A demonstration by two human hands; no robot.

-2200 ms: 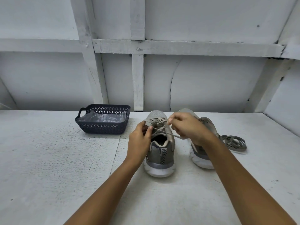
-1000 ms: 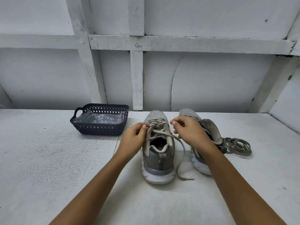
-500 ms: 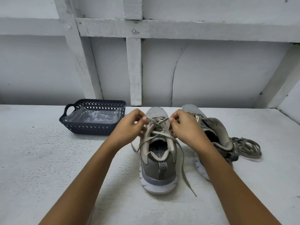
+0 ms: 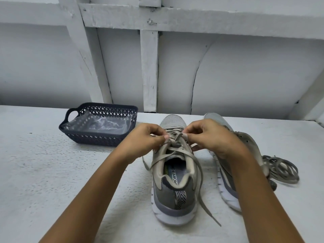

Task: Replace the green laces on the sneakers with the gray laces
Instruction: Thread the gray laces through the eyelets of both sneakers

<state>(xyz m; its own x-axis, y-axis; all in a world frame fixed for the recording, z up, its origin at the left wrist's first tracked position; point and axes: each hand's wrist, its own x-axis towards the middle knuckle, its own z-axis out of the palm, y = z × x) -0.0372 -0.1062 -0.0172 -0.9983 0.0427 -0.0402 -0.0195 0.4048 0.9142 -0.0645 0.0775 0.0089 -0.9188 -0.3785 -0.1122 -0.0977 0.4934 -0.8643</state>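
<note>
Both hands work over the tongue of the near sneaker [image 4: 173, 186], which stands on the worktop [image 4: 52, 181] with its heel toward the person. The left hand [image 4: 145, 141] pinches the lace [image 4: 175, 150] on the left side of the crossing. The right hand [image 4: 210, 137] pinches it on the right side. Both have curled fingers, and the fingertips almost meet above the upper eyelets.

The lace already passes through the eyelets of this sneaker. One free end hangs to the left of the sneaker, and a longer one runs along its right side to the worktop past the heel. The lace looks pale grey-beige, so I judge it is the new one and that the step in hand is tightening it or starting the knot. The next move probably calls for an even pull on both sides, then picking up the two free ends.

The second sneaker [image 4: 249, 146] lies just to the right, partly behind the right forearm, and I see no lace in it. Farther right, the loose laces [image 4: 280, 170] lie in a coil, so that side is crowded. The basket [image 4: 98, 139] stands to the left and behind, well apart. The wall [image 4: 245, 76] rises close behind the toe. Open worktop lies to the left and in front of the heel.
</note>
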